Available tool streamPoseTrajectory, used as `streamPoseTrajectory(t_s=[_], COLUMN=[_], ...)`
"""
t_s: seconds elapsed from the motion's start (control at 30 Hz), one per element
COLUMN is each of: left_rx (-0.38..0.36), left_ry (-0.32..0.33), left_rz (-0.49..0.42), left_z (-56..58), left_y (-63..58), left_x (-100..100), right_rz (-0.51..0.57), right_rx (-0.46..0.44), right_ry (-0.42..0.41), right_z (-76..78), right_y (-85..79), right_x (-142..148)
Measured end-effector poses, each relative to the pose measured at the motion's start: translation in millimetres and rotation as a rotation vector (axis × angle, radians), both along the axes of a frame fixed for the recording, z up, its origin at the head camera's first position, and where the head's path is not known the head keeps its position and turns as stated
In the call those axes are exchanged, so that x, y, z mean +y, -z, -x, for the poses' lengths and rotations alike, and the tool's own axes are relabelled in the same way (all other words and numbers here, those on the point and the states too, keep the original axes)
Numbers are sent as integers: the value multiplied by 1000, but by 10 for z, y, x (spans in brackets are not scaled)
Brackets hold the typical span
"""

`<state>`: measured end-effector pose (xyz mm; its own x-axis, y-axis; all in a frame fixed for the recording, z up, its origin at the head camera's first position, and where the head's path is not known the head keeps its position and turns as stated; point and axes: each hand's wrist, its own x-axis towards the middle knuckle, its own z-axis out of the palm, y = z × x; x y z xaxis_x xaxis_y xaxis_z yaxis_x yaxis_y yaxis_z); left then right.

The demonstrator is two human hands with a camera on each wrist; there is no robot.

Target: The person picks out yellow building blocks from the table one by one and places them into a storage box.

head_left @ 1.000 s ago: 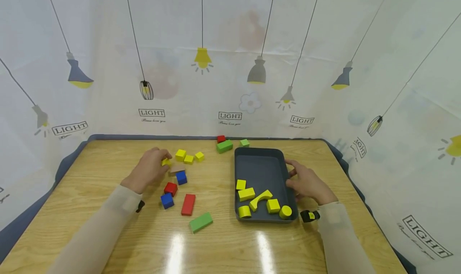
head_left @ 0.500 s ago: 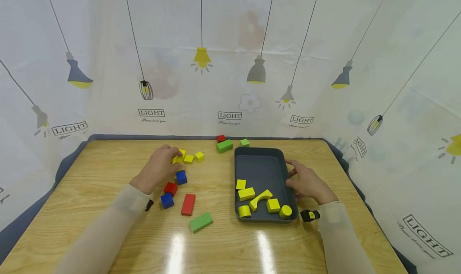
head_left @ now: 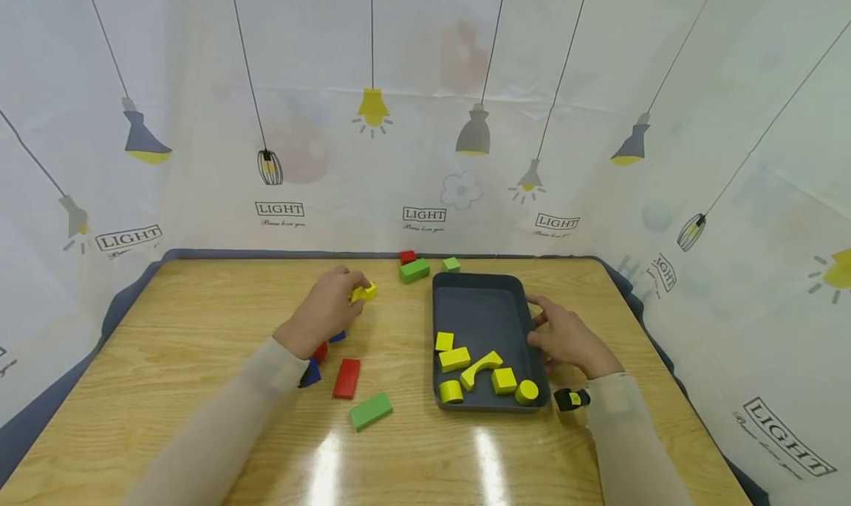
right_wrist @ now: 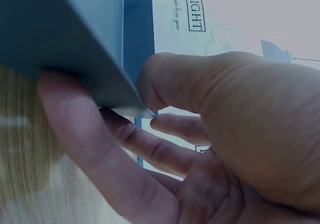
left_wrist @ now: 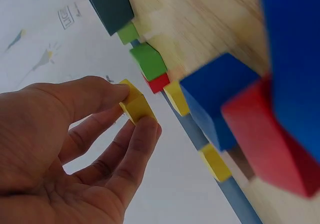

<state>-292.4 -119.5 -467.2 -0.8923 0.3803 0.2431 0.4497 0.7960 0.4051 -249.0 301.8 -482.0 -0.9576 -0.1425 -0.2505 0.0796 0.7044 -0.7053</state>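
In the head view my left hand (head_left: 323, 312) is over the back left of the table. Thumb and fingertips pinch yellow block material (left_wrist: 134, 102); I cannot tell whether it is one block or two together. One yellow block (left_wrist: 176, 97) stands just beyond the fingers, and another yellow block (left_wrist: 216, 163) lies farther off, hidden in the head view. At the tray's right side, my right hand (head_left: 570, 337) grips the dark grey tray (head_left: 482, 299), thumb at the rim and fingers along the outer wall. Several yellow blocks lie at the tray's near end, including an arch (head_left: 482, 369).
Below the left wrist, a red cube (head_left: 320, 352) and blue cubes (head_left: 310, 374) are partly covered. Nearer lie a flat red block (head_left: 347, 379) and a flat green block (head_left: 371, 411). Green (head_left: 415, 270) and red blocks (head_left: 408, 256) sit at the back edge. A brown block (left_wrist: 241, 163) shows too.
My left hand has moved right along the back row of yellow blocks, keeping its pinch on yellow. The right hand and tray have stayed put.
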Motion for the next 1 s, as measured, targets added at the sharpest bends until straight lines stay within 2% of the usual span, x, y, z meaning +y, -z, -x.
streamPoseTrajectory(t_s=[0.3, 0.63, 1.0], left_rx=[-34, -13, -16], left_ry=[65, 125, 262], left_rz=[1, 15, 7], left_z=[-6, -53, -223], left_y=[46, 129, 110], left_x=[383, 839, 1312], right_rz=[8, 21, 21], right_rx=[-3, 5, -1], right_ry=[6, -4, 3], right_z=[-8, 10, 4], right_y=[3, 27, 16], right_x=[11, 18, 11])
